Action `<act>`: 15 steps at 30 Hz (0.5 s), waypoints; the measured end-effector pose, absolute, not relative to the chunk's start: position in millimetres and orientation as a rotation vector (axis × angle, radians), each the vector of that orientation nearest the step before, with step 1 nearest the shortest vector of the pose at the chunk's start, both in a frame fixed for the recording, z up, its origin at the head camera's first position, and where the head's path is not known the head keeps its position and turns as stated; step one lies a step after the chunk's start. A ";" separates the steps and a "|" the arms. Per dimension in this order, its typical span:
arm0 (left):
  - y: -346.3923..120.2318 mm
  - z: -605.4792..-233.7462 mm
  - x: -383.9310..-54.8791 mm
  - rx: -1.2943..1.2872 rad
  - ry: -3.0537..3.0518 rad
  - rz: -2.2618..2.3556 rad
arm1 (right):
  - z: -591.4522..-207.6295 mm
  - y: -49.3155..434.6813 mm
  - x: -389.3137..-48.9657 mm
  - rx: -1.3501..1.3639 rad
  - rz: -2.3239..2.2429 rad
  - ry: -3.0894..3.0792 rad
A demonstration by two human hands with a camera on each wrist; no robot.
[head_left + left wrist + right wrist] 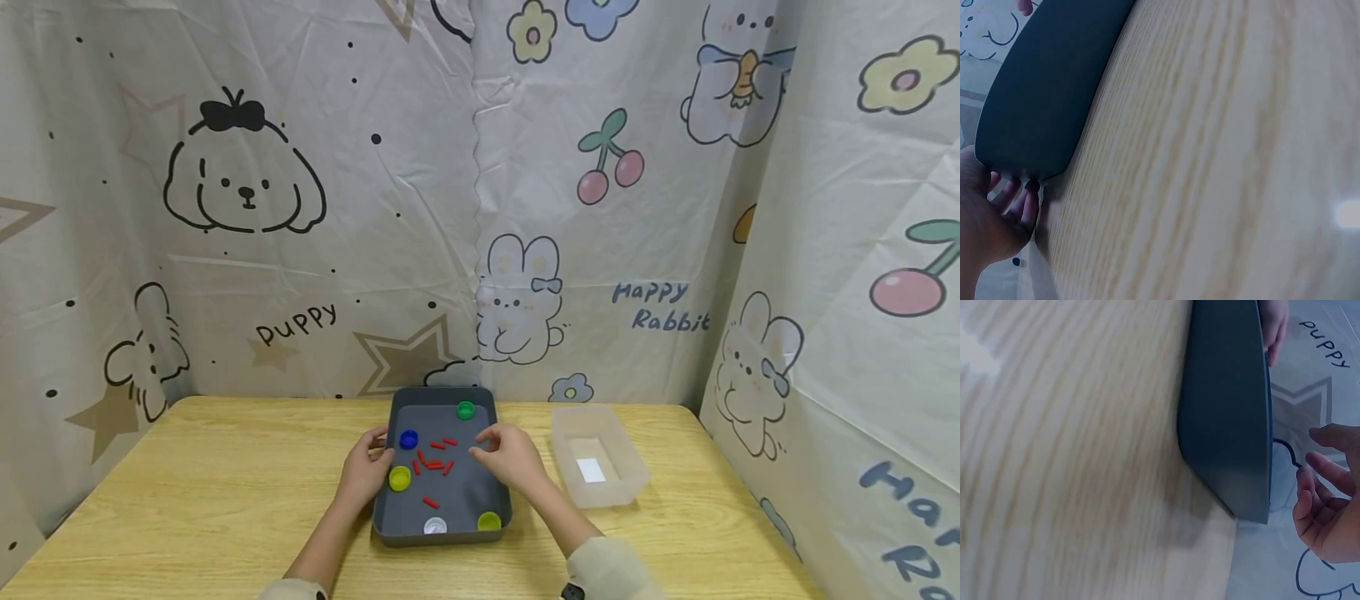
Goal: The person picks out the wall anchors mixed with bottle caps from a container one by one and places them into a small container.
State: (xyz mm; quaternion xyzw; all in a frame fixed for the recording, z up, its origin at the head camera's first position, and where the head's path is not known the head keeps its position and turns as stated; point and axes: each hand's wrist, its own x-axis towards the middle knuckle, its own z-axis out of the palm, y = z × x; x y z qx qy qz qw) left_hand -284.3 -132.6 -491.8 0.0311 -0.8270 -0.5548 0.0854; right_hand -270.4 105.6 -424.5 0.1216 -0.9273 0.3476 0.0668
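Observation:
A dark grey tray (450,425) lies lengthwise on the table, several small red sticks (435,465) scattered over its floor. My left hand (366,471) grips the tray's left wall; in the left wrist view its curled fingers (1029,203) are against the tray's outer side. Over the tray's right side hovers my right hand (512,457), thumb and forefinger apart with nothing between them. Small round cups stand in the tray: blue (408,439), green (466,410), yellow (400,477), another yellow cup (489,522) at the near right corner, and a clear one (435,526).
To the right of the tray is a translucent plastic box (633,477), with a white rectangle showing at its bottom. Both stand on a wood-grain table (247,492). A printed curtain (420,208) hangs behind the table and along its sides.

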 end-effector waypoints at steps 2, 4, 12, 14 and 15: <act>-132.6 -491.7 -284.7 0.093 -2.466 -1.658 | -427.4 101.2 -269.2 0.374 1.042 -2.801; -132.5 -491.7 -284.6 0.093 -2.465 -1.661 | -430.2 96.8 -268.1 0.387 1.040 -2.805; -132.0 -491.0 -282.8 0.094 -2.453 -1.665 | -442.8 80.4 -264.1 0.433 1.035 -2.801; -132.1 -491.1 -283.0 0.093 -2.451 -1.667 | -445.9 77.3 -264.0 0.434 1.027 -2.803; -132.2 -491.4 -283.3 0.091 -2.451 -1.668 | -447.1 75.8 -264.0 0.431 1.029 -2.808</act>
